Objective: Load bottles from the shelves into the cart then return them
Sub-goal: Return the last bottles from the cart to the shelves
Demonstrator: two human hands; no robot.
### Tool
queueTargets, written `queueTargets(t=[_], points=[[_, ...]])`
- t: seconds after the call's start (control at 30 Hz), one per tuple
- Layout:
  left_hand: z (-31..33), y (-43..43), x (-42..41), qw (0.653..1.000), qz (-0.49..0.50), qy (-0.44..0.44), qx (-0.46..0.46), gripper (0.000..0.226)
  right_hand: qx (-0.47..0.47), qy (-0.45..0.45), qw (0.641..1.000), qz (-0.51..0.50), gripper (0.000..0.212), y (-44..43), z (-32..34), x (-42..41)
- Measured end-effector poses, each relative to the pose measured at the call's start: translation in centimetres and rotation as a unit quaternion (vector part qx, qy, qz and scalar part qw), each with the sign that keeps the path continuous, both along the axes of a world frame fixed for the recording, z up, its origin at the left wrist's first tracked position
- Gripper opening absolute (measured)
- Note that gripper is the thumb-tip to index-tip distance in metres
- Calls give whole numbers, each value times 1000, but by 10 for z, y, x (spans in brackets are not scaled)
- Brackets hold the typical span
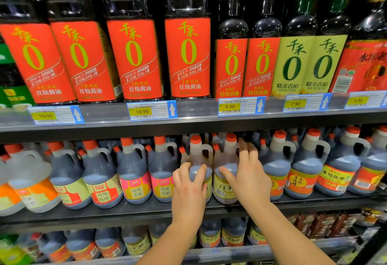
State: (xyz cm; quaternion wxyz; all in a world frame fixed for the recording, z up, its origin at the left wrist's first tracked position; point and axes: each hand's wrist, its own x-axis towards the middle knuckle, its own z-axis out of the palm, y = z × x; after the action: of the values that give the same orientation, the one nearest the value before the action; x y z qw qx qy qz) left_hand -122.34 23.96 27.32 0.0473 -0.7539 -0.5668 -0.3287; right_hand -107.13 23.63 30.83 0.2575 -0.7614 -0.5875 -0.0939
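Observation:
Two amber vinegar jugs with orange caps and yellow labels stand side by side on the middle shelf [146, 212]. My left hand [189, 189] wraps the front of the left jug [199, 153], thumb and fingers around its body. My right hand [249, 176] clasps the right jug [227, 160], thumb across its front and fingers behind its handle side. Both jugs rest upright on the shelf. No cart is in view.
Rows of dark handled vinegar jugs flank both held jugs closely. Tall soy sauce bottles [134, 55] with red labels fill the upper shelf above a price-tag rail [150, 110]. More jugs sit on the lower shelf [230, 233].

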Motion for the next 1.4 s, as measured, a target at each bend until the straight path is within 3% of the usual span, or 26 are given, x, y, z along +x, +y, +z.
queueTargets(t=[0.37,0.57,0.73,0.93,1.13,1.27,1.4], points=[[-5,-30,-11,999,-20,28,2,55,41,28,998,30,70,-8,-4,0],[-6,-31,10,992,-126,10,24,47,101,94,990,37,74,-26,-14,12],[-22,-30,41,972,-234,17,-9,44,126,102,986,-33,55,-56,-33,30],[-65,-36,75,928,-355,65,-92,45,60,125,971,-196,51,-112,-90,52],[-143,-57,102,861,-427,146,-235,58,-30,181,908,-377,50,-210,-173,54],[-190,-80,110,800,-447,193,-351,56,-84,205,841,-493,54,-291,-226,35],[-223,-105,120,771,-444,244,-386,55,-133,237,754,-598,60,-357,-273,16]])
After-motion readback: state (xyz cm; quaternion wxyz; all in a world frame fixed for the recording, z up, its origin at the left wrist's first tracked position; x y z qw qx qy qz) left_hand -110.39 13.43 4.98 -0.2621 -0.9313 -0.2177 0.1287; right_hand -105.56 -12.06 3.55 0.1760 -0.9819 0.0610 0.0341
